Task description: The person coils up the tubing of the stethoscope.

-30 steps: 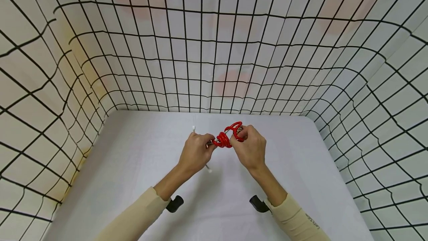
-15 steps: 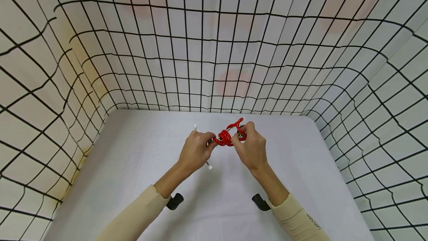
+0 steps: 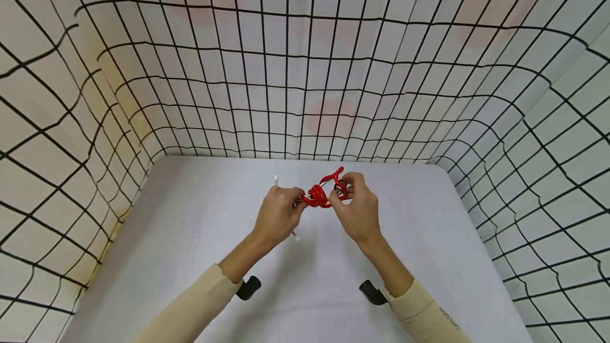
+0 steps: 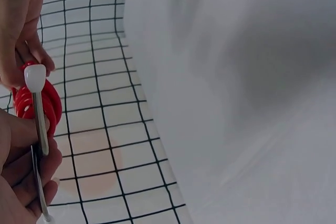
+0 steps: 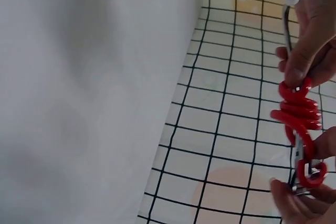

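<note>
A stethoscope with red tubing [image 3: 316, 196], wound into a tight coil round its middle, is held above the table between both hands. My left hand [image 3: 281, 210] grips it by the metal ear tubes, whose white ear tips [image 3: 276, 178] stick out on either side of the fist. At the other end, my right hand [image 3: 359, 208] pinches the tubing and the metal chestpiece [image 3: 340, 187] between thumb and fingers. A red loop stands up beside those fingertips. In the right wrist view the coil [image 5: 299, 111] lies between the two hands, and the fingers partly cover the metal parts [image 5: 299, 184].
A white-covered table [image 3: 200, 195] lies under the hands. Black wire grid [image 3: 295, 73] rises at the back and both sides, with pale cloth behind it. Black devices [image 3: 249, 288] stick out at both beige sleeves [image 3: 200, 300].
The red loop near my right hand has turned, its bend now pointing upward. My right fingers have shifted slightly on the chestpiece end. The left hand keeps its grip almost in place.
</note>
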Demonstrator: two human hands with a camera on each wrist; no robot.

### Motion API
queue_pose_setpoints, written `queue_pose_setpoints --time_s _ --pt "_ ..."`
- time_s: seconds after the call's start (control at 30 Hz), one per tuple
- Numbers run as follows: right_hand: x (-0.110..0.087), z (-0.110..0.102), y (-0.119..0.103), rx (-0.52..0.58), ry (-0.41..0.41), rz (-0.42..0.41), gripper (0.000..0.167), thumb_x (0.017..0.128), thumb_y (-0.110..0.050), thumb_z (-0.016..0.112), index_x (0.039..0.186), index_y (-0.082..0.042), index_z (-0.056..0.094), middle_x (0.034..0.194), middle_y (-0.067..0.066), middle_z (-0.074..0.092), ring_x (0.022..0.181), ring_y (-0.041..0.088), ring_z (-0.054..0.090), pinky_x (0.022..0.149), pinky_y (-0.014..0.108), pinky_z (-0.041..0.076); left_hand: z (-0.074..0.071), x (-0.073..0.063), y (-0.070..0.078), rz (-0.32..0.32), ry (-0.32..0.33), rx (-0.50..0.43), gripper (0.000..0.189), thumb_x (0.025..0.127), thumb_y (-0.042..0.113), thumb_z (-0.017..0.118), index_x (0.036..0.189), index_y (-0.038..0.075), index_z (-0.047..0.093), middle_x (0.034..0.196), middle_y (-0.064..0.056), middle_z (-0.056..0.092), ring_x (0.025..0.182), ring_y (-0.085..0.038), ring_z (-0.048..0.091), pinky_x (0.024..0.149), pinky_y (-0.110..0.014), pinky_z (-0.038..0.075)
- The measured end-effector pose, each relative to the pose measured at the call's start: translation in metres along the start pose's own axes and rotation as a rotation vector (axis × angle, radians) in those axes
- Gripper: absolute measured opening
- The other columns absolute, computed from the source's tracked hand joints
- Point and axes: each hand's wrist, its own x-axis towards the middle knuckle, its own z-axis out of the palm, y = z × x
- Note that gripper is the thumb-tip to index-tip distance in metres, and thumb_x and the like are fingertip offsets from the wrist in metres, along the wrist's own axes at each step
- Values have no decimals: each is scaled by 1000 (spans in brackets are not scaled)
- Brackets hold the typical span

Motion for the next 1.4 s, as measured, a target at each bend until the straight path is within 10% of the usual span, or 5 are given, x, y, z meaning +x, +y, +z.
queue_pose_setpoints --time_s 0.8,1.07,1.4 --pt "8 -18 -4 274 -339 532 49 92 -30 75 132 -7 59 120 13 69 103 24 72 97 47 55 1 -2 -6 -26 26 92 8 84 0 79 91 2 77 82 -6 78 76 -21 71 90 -41 53" --pt "6 -22 -1 328 -378 575 46 91 -30 76 128 -7 61 117 13 71 97 22 74 102 51 52 2 -4 -11 -85 103 147 11 80 10 84 90 12 81 110 -12 69 113 -33 54 96 -57 32" --pt "2 -19 3 408 -332 616 45 89 -29 79 124 -7 63 115 14 72 93 23 76 103 49 52 6 -1 -18 -255 96 19 13 78 11 87 84 10 75 127 -26 58 129 -41 44 96 -60 31"
